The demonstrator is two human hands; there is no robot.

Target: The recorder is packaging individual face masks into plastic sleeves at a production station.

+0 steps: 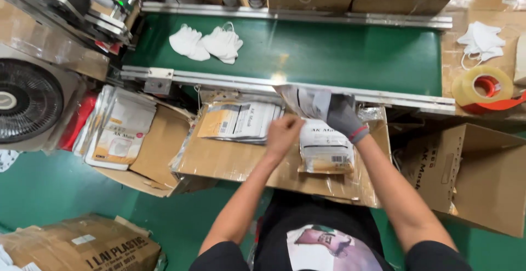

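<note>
Fingers of the bare left hand (283, 133) curl together on the top edge of a flat printed pouch (324, 146) near the middle of the frame, while the right hand (344, 116), in a grey glove with a red cuff, pinches the upper part of the same pouch, its fingers closed on the silvery open end that lifts toward the conveyor rail. That pouch lies on a tape-covered cardboard board (230, 161) just below the green conveyor belt (339, 52). Beside the left hand, slightly to the left of centre, a fanned stack of empty pouches (238, 120) rests on the same board. Two white masks (207, 43) lie close together on the belt in the upper left. Further left, more pouches (118, 131) sit piled in an open cardboard tray, next to a round black fan (27, 100) at the left edge. At the right edge, a roll of clear tape (482, 85) sits on a red dispenser, with another white mask (481, 40) above it, and an open cardboard box (474, 178) stands below.
</note>
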